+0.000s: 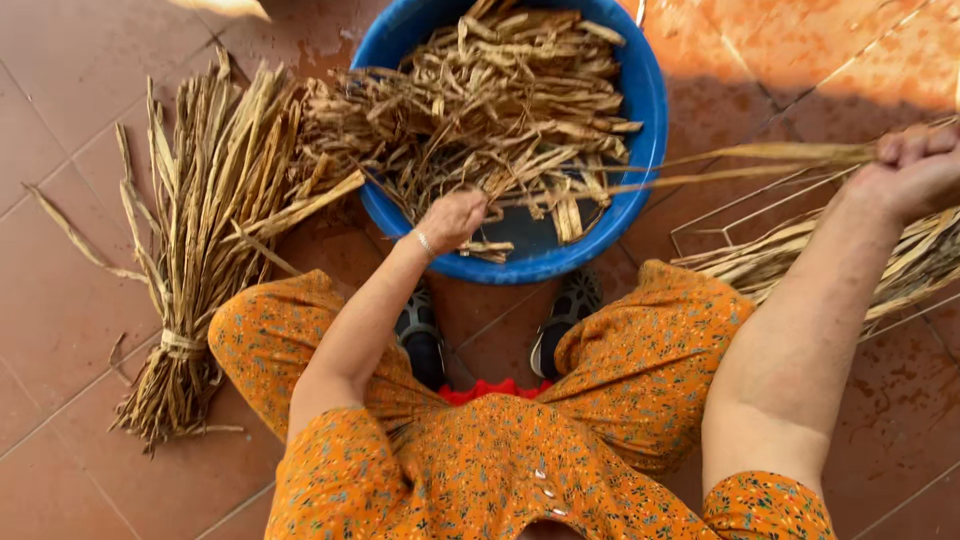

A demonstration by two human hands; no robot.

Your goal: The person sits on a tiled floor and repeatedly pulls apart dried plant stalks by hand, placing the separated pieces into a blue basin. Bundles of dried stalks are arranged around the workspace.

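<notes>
The left hand (452, 218) is closed on dried leaf strips (500, 100) at the blue basin (648, 95), pinning one end. The right hand (915, 170) is fisted on long strands (760, 160), apparently drawn taut sideways to separate them. A tied bundle (195, 260) lies on the tiled floor (60, 330), well apart.

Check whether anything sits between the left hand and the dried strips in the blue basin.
Nothing visible does. The left hand is already at the dried strips over the near rim of the blue basin, fingers closed on some. The right hand grips the far end of a long strand.
</notes>
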